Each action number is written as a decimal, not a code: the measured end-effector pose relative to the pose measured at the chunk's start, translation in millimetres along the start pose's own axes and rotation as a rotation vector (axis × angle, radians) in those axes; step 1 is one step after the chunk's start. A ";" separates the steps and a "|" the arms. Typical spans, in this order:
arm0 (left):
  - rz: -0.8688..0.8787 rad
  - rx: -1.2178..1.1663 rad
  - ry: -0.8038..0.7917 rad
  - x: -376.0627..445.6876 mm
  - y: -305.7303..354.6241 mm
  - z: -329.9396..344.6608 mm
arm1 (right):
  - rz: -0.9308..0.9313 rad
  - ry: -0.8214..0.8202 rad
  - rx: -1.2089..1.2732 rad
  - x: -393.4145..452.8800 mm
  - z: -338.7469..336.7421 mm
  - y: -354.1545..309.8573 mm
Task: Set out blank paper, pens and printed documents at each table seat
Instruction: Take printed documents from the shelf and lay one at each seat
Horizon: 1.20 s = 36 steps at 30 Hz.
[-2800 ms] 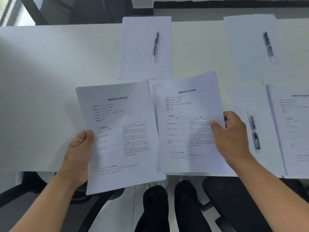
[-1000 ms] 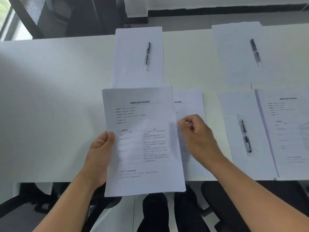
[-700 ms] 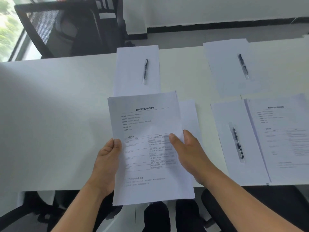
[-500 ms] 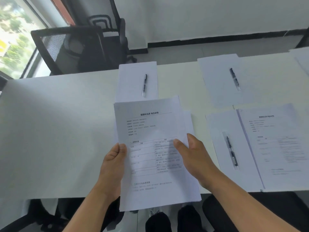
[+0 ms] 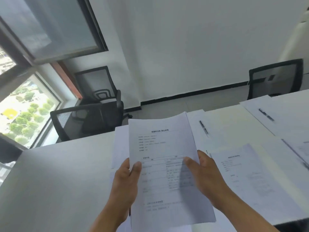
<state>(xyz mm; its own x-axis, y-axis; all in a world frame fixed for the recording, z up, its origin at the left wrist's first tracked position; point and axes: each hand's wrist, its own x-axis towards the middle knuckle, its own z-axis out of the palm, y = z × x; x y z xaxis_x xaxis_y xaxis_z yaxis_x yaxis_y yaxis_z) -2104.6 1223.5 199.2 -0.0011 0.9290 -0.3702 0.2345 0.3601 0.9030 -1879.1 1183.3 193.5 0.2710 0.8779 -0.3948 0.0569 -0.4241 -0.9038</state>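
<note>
Both hands, left hand (image 5: 127, 180) and right hand (image 5: 204, 174), pinch the documents (image 5: 164, 148) by their side edges, thumbs on top, likely squaring the stack above the table (image 5: 58, 178) for the next seat.

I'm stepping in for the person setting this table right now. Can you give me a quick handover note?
Left hand and right hand both grip the printed stack, held above the table.
Done: the near seat to the right has a printed sheet.
Across the table, two blank sheets carry a pen and a second pen.
Left: those far seats show no printed sheet; the table's left part has nothing set out.
</note>
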 end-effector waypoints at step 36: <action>0.713 -0.080 -0.979 -361.8 125.8 225.2 | -0.384 1.219 0.220 -488.1 -226.6 20.4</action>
<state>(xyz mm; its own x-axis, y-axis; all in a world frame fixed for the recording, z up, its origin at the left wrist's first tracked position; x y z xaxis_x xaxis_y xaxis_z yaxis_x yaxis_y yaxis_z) -1855.8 913.4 397.6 0.8470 0.4749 0.2388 -0.1784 -0.1691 0.9693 -1792.5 695.8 405.2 0.9741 0.1177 0.1931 0.1994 -0.0446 -0.9789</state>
